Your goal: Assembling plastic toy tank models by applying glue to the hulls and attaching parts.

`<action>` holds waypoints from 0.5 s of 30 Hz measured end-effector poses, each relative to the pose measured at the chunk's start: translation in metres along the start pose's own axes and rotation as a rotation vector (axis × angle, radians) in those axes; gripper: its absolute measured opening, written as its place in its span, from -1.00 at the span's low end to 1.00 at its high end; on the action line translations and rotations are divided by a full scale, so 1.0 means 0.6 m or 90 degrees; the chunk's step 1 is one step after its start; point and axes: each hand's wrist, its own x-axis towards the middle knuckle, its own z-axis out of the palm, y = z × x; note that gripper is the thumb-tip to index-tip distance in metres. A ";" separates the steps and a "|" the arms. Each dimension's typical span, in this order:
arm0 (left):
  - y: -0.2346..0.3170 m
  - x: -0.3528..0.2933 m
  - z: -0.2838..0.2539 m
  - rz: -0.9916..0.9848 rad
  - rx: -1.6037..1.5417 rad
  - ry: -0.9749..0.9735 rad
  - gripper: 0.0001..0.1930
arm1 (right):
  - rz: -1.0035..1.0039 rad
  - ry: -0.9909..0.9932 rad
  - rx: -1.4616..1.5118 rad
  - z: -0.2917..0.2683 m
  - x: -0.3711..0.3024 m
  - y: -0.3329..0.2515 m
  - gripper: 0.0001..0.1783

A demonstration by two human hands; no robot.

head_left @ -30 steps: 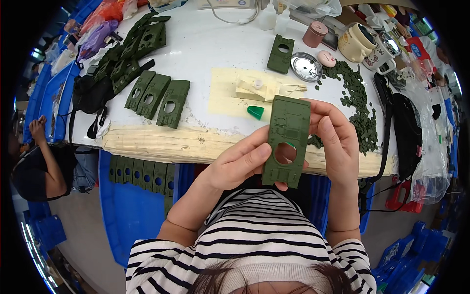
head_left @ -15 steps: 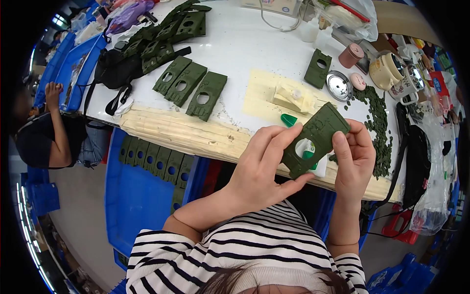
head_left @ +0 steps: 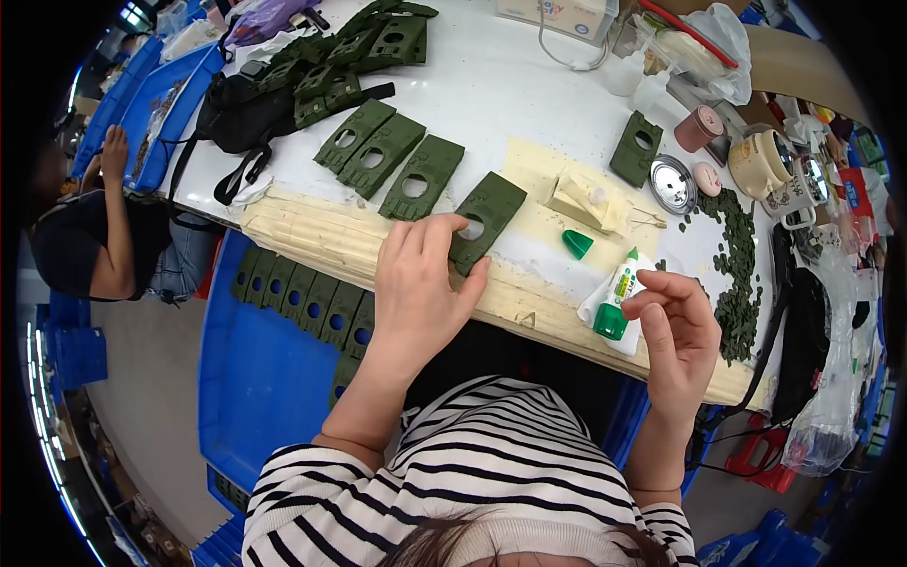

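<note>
Head view: one left hand (head_left: 420, 274) is gripping one dark-green tank-hull plate (head_left: 499, 203) by its near end, fingers pressing the left side, thumb the right. The plate is lying just ahead and to the right of that hand, at the near edge of the white table (head_left: 491, 85); its long axis is running away from the wearer and slanting right. The left hand is being the nearer; one right hand (head_left: 685, 331) is hanging well apart to the right, thumb and curled fingers standing apart, holding nothing. Whether its fingertips are touching the white squeeze bottle (head_left: 624, 285) beside them is hard to tell.

Outward, counted:
- Squeeze bottle: one, its green nozzle pointing away.
- Pointed green cap (head_left: 577, 244): one, lying between plate and bottle.
- Cream block (head_left: 586, 200): one, resting on one yellowish sheet (head_left: 527, 161).
- Loose plates (head_left: 437, 156): three, lying left of the held one; a fourth is lying far right, near one round metal dish (head_left: 656, 184).
- Blue tray (head_left: 241, 378): one, below the table edge, holding at least seven plates.
- Green chips (head_left: 742, 274): uncounted, heaping at right.
</note>
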 end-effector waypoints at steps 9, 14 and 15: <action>-0.029 0.023 -0.005 0.017 0.113 0.125 -0.62 | 0.024 0.006 -0.014 -0.011 -0.013 -0.002 -0.78; -0.090 0.069 -0.043 -0.143 0.230 0.026 -0.60 | 0.022 -0.017 0.009 -0.013 -0.015 0.004 -0.80; -0.090 0.069 -0.042 -0.102 0.230 0.021 -0.56 | 0.021 -0.023 0.014 -0.014 -0.015 0.005 -0.81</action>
